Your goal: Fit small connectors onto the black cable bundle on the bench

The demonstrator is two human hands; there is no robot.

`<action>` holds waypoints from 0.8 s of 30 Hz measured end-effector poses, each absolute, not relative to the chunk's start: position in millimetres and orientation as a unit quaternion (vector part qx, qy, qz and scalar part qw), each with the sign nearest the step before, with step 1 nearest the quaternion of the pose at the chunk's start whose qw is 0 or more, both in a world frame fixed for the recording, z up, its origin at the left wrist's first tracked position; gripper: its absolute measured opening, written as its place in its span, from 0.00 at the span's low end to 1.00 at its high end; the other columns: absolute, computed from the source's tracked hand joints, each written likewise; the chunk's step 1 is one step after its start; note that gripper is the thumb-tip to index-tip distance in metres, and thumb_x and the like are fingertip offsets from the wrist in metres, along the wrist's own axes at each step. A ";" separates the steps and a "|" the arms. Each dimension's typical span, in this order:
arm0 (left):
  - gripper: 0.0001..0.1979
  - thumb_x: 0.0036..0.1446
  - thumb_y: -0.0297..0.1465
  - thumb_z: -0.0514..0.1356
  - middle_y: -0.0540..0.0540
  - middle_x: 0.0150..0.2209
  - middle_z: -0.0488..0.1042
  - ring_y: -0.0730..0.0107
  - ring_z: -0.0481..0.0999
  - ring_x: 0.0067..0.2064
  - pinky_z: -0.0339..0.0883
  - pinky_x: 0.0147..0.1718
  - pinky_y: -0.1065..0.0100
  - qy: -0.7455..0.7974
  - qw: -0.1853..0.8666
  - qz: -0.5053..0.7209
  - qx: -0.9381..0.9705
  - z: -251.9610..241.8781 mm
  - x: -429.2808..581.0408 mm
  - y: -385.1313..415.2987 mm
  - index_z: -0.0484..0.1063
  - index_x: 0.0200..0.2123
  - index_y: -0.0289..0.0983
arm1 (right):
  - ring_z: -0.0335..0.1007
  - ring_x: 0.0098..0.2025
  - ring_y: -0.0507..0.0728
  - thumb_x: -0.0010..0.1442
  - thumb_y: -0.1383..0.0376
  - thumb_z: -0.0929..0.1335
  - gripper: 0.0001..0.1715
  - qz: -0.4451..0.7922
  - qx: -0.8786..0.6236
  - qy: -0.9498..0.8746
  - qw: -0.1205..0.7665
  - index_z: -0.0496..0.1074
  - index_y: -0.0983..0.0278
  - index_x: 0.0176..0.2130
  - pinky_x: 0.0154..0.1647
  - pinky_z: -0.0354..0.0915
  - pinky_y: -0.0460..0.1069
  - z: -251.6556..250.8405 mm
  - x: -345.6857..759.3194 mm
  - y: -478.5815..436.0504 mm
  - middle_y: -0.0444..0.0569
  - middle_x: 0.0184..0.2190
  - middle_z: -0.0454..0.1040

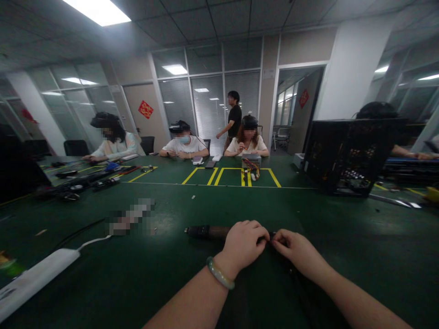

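A dark cylindrical tool (214,232), which looks like an electric screwdriver, lies across the green table in front of me. Its narrow metal tip points left. My left hand (244,242) is closed over its right part, with a bracelet on the wrist. Right beside it, my right hand (291,249) pinches with thumb and forefinger near the tool's right end. A small dark piece shows between the two hands; my fingers cover most of it. Below the right hand runs a dark, cord-like strip (291,271), hard to make out.
A white power strip (41,276) lies at left, near a blurred-out item (132,218). Cables and dark parts (78,183) lie farther left. A black computer case (343,157) stands at right. Across the table (164,256) sit several people; one person (234,119) stands behind. A power supply (251,161) with wires sits there.
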State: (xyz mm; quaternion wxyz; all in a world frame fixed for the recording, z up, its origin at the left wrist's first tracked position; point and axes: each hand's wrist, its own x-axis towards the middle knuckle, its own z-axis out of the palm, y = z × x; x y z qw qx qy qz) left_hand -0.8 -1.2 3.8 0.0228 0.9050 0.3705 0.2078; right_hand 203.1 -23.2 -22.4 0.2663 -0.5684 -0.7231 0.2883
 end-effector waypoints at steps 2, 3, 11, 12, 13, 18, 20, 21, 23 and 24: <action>0.05 0.60 0.32 0.57 0.53 0.40 0.72 0.68 0.70 0.42 0.62 0.43 0.65 0.375 0.021 0.212 0.902 3.5 -0.5 -1.4 0.72 0.39 0.44 | 0.73 0.33 0.55 0.62 0.58 0.65 0.11 0.288 -0.571 -0.723 0.262 0.73 0.60 0.35 0.32 0.63 0.46 -20.2 202.2 -23.7 0.43 0.32 0.78; 0.05 0.60 0.32 0.57 0.53 0.40 0.72 0.68 0.70 0.42 0.62 0.43 0.65 0.377 0.021 0.216 0.900 3.3 -0.3 -1.5 0.72 0.39 0.44 | 0.73 0.33 0.55 0.62 0.58 0.65 0.11 0.288 -0.573 -0.722 0.260 0.73 0.60 0.35 0.32 0.63 0.46 -19.2 202.0 -23.9 0.44 0.32 0.78; 0.06 0.60 0.33 0.57 0.51 0.40 0.73 0.67 0.70 0.43 0.62 0.43 0.63 0.385 0.030 0.223 0.895 2.8 0.7 -1.4 0.70 0.41 0.41 | 0.73 0.34 0.56 0.61 0.57 0.65 0.11 0.288 -0.576 -0.720 0.261 0.73 0.60 0.36 0.33 0.63 0.47 -21.5 202.9 -23.4 0.45 0.34 0.78; 0.06 0.60 0.33 0.57 0.50 0.40 0.73 0.66 0.70 0.43 0.62 0.43 0.63 0.384 0.032 0.222 0.896 3.0 0.6 -1.4 0.70 0.40 0.41 | 0.73 0.34 0.56 0.61 0.57 0.65 0.11 0.286 -0.575 -0.720 0.263 0.73 0.60 0.37 0.33 0.63 0.47 -21.4 202.8 -23.7 0.45 0.34 0.78; 0.06 0.60 0.33 0.56 0.50 0.41 0.73 0.66 0.70 0.43 0.62 0.43 0.63 0.382 0.034 0.221 0.897 3.2 0.4 -1.4 0.71 0.40 0.41 | 0.73 0.34 0.56 0.61 0.57 0.65 0.11 0.285 -0.575 -0.721 0.264 0.74 0.60 0.37 0.33 0.63 0.46 -21.0 202.6 -24.1 0.45 0.34 0.78; 0.05 0.59 0.33 0.58 0.51 0.40 0.73 0.67 0.70 0.42 0.62 0.43 0.64 0.382 0.040 0.227 0.895 2.9 0.0 -1.3 0.71 0.39 0.41 | 0.73 0.35 0.56 0.62 0.57 0.65 0.11 0.293 -0.576 -0.717 0.262 0.74 0.60 0.38 0.33 0.63 0.46 -15.6 200.9 -27.3 0.45 0.35 0.77; 0.05 0.59 0.33 0.59 0.52 0.39 0.73 0.67 0.70 0.42 0.62 0.43 0.64 0.379 0.040 0.229 0.896 2.4 0.0 -0.9 0.71 0.38 0.41 | 0.73 0.34 0.56 0.62 0.58 0.65 0.11 0.294 -0.573 -0.718 0.262 0.74 0.60 0.38 0.32 0.63 0.46 -14.6 200.6 -27.9 0.45 0.35 0.77; 0.04 0.59 0.33 0.59 0.52 0.39 0.73 0.67 0.70 0.42 0.62 0.43 0.64 0.378 0.039 0.228 0.897 2.1 0.0 -0.6 0.72 0.37 0.41 | 0.72 0.34 0.56 0.62 0.58 0.65 0.11 0.292 -0.572 -0.720 0.262 0.74 0.60 0.38 0.32 0.63 0.46 -14.6 200.5 -27.9 0.45 0.34 0.77; 0.05 0.59 0.34 0.59 0.51 0.40 0.73 0.67 0.70 0.42 0.62 0.42 0.64 0.378 0.038 0.223 0.898 1.4 0.1 0.1 0.72 0.37 0.41 | 0.72 0.34 0.56 0.62 0.58 0.65 0.10 0.285 -0.571 -0.724 0.262 0.74 0.60 0.37 0.32 0.63 0.46 -15.4 200.6 -27.5 0.45 0.34 0.77; 0.05 0.59 0.33 0.58 0.50 0.40 0.73 0.67 0.70 0.42 0.62 0.42 0.65 0.378 0.038 0.222 0.898 1.0 0.2 0.6 0.72 0.37 0.41 | 0.72 0.34 0.56 0.62 0.58 0.65 0.10 0.281 -0.571 -0.726 0.261 0.74 0.60 0.37 0.31 0.62 0.46 -15.9 200.7 -27.2 0.45 0.34 0.77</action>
